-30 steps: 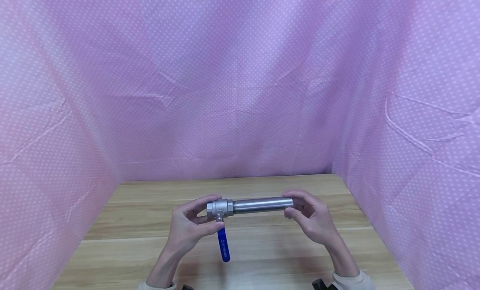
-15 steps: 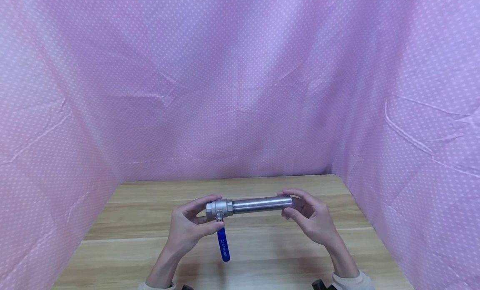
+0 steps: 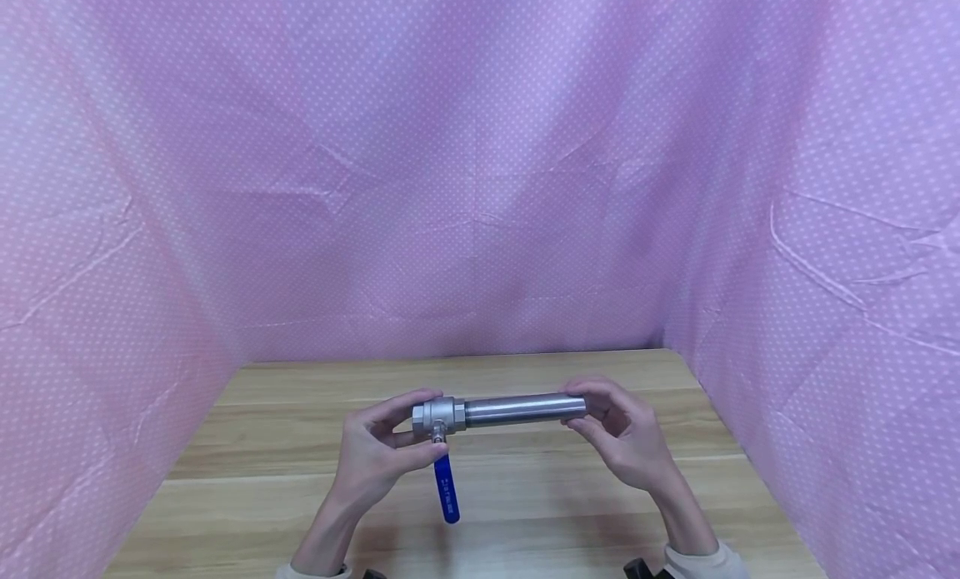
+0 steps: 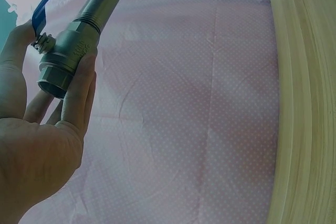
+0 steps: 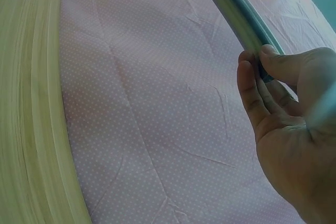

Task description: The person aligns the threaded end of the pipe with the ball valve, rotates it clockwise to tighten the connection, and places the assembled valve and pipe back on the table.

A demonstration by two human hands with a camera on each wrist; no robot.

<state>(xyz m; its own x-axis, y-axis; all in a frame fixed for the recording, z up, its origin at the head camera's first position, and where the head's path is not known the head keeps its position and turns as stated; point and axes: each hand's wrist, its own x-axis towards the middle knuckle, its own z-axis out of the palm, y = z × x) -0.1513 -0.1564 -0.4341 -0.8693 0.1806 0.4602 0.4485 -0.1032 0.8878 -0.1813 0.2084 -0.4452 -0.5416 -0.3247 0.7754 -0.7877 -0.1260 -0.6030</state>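
Note:
A silver ball valve (image 3: 439, 416) with a blue lever handle (image 3: 447, 489) is held by my left hand (image 3: 367, 458), its fingers on the far side and the thumb by the lever's base. From the valve's right end a steel pipe (image 3: 525, 408) runs level to the right. My right hand (image 3: 626, 437) grips the pipe's free end between thumb and fingers. A few threads (image 4: 90, 19) show where pipe and valve meet in the left wrist view. In the right wrist view the thumb lies along the pipe (image 5: 236, 11). Valve and pipe are above the table.
A wood-grain table (image 3: 480, 512) lies beneath the hands. Pink dotted cloth (image 3: 472, 187) hangs at the back and on both sides. Dark strap ends (image 3: 639, 568) show by the wrists at the lower edge.
The fingers of my right hand have shifted slightly around the pipe's end. My left hand and the valve stay in place.

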